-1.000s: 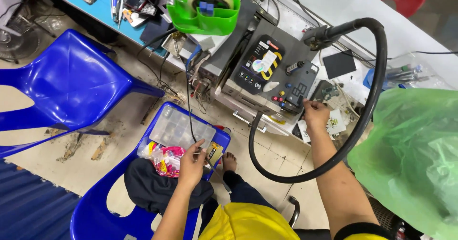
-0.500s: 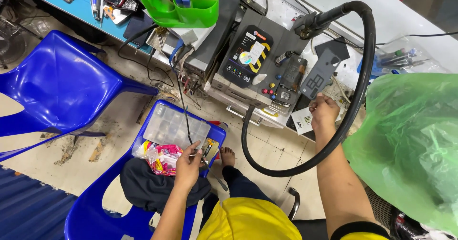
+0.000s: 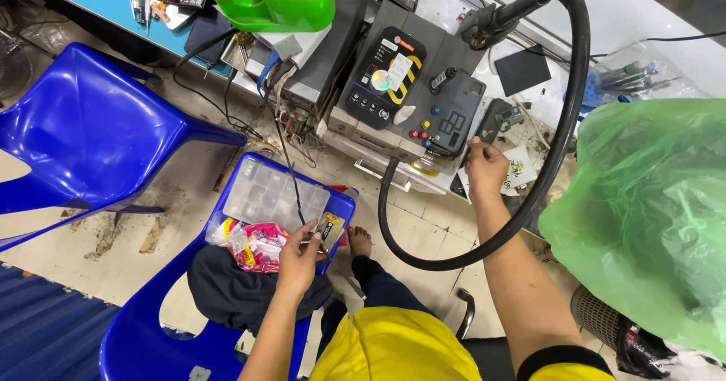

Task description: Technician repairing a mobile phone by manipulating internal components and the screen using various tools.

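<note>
Pinching small flat part, long axis upright, left hand; right hand fingering phone.

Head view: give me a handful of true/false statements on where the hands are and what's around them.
1. The left hand is over the blue chair seat beside the clear compartment box. True.
2. The right hand grips the thick black hose. False: it reaches toward the grey machine, apart from the hose.
3. A green plastic bag fills the right side of the view. True.
4. The left hand holds something small at its fingertips. True; what it is cannot be told.
5. The green caddy sits on the floor. False: it is up on the bench.
</note>
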